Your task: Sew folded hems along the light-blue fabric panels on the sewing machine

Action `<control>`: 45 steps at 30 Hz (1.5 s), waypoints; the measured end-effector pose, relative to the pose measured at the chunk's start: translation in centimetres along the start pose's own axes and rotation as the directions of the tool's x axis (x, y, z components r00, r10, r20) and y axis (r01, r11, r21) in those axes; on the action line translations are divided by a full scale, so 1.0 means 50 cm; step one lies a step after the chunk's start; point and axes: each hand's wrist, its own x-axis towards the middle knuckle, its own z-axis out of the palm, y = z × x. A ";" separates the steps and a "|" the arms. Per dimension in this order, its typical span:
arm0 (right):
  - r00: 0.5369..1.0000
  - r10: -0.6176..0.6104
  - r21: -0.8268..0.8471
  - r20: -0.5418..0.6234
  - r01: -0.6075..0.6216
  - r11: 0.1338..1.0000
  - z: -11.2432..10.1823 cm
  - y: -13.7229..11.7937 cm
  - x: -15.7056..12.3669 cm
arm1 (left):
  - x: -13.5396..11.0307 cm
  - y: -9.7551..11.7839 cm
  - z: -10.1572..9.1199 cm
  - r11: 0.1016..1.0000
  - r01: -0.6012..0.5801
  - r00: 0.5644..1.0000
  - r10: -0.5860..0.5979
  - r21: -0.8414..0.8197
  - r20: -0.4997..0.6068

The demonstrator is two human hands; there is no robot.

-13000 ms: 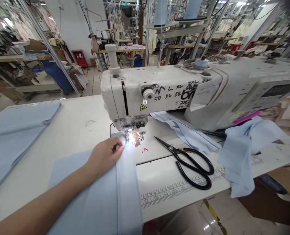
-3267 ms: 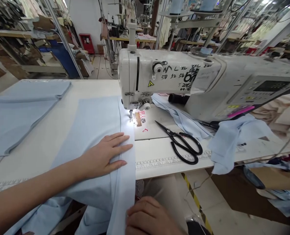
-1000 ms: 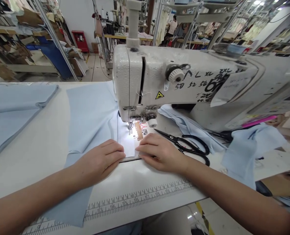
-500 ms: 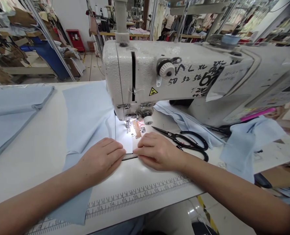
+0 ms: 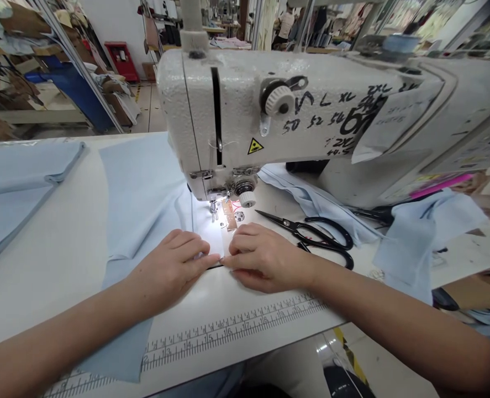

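A white industrial sewing machine [image 5: 311, 110] stands on the table, its needle and presser foot [image 5: 214, 209] lit from above. A light blue fabric panel [image 5: 141, 188] lies under the foot and runs back to the left. My left hand [image 5: 174, 268] lies flat on the panel's near end, fingers stretched toward the seam edge. My right hand [image 5: 261, 257] rests beside it on the right, fingertips pressed together on the same edge just in front of the foot. The two hands' fingertips nearly touch.
Black scissors [image 5: 319, 240] lie just right of my right hand. More light blue pieces sit at the left [image 5: 16, 188] and right [image 5: 419, 237]. A printed ruler [image 5: 236, 329] runs along the table's front edge. Racks and other workstations fill the background.
The panel has fed back under the foot, so its near end now lies close to the needle. My right hand came up from below the table and both hands moved closer together.
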 end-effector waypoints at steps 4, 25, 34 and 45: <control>0.994 0.034 0.009 -0.108 -0.034 0.999 -0.002 0.004 -0.003 | -0.007 -0.001 0.004 1.000 -0.003 1.000 0.003 0.010 0.016; 0.998 0.033 -0.057 0.057 -0.029 0.998 0.001 -0.013 0.001 | -0.030 -0.022 0.007 0.997 -0.034 0.998 0.037 -0.069 0.044; 0.992 0.128 -0.106 -0.014 -0.129 0.986 0.010 0.004 0.016 | -0.020 -0.087 0.007 0.996 -0.017 0.988 0.030 -0.086 0.149; 0.945 0.325 -0.291 0.015 -0.307 0.906 0.018 0.012 0.027 | 0.010 -0.133 0.008 0.989 0.063 0.987 -0.042 -0.136 0.153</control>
